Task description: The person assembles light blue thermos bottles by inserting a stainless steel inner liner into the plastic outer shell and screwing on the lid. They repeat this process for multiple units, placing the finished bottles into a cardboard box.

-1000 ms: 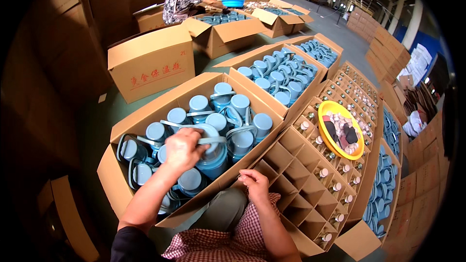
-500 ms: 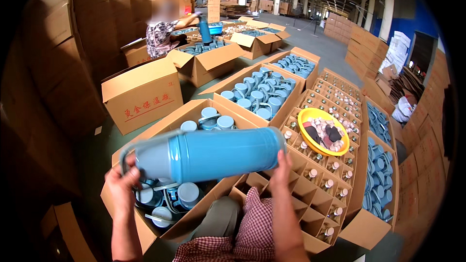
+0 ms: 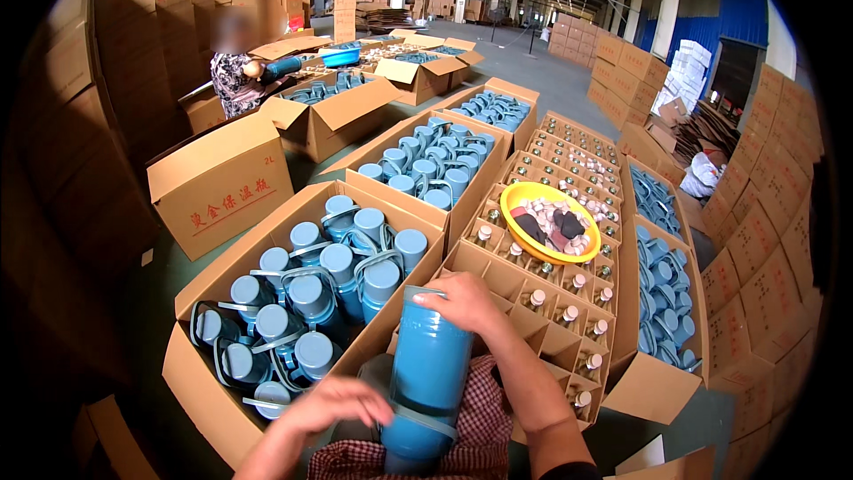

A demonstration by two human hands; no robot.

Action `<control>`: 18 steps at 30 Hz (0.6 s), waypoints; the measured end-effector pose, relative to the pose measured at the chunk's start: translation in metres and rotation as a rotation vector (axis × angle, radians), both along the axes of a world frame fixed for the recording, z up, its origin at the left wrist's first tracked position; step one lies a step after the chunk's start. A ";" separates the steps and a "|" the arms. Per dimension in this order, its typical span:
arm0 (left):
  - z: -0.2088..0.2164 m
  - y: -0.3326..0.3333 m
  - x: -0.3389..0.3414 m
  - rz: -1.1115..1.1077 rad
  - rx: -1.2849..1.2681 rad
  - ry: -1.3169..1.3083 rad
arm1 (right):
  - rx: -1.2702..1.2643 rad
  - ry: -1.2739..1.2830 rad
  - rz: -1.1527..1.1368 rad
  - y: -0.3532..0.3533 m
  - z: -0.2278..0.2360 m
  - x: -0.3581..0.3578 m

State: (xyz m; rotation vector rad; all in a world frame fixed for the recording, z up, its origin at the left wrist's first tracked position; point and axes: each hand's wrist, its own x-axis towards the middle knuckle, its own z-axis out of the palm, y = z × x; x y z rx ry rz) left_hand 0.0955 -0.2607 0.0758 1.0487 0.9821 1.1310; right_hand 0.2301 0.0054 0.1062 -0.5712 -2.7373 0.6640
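Note:
A blue thermos flask [image 3: 430, 360] stands upside down over my lap, its base end up and the lidded end down by my checked clothing. My right hand [image 3: 462, 300] grips the rim at the upper end. Beside the lower part, my left hand [image 3: 342, 404] has its fingers apart, close to the flask's carrying handle [image 3: 425, 420]; whether the fingertips touch is unclear. To the left, an open carton [image 3: 209, 400] holds several upright blue flasks with grey-blue lids and handles. On the right stands a divided carton [image 3: 524, 338] with silvery glass liners in some cells.
A yellow basin [image 3: 555, 255] of small pale pieces and dark cloths rests on the divided carton. More flask cartons [image 3: 484, 180] stand ahead, others at right [image 3: 662, 400]. A closed carton [image 3: 222, 191] is at left. A co-worker [image 3: 235, 80] handles a blue flask at the far left.
The flask has gone from lying sideways between both hands to upright over my lap. My left hand has let go of its lidded end. My view has shifted right.

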 end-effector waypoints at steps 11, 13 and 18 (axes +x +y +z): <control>0.016 0.179 -0.020 0.219 0.469 -0.183 | -0.292 0.749 0.389 0.030 -0.009 0.027; 0.045 0.162 -0.030 -0.042 0.740 -0.232 | -0.441 0.608 0.107 0.050 -0.042 0.052; 0.004 0.184 -0.055 0.361 0.638 0.097 | -0.479 0.857 0.245 0.018 0.027 0.040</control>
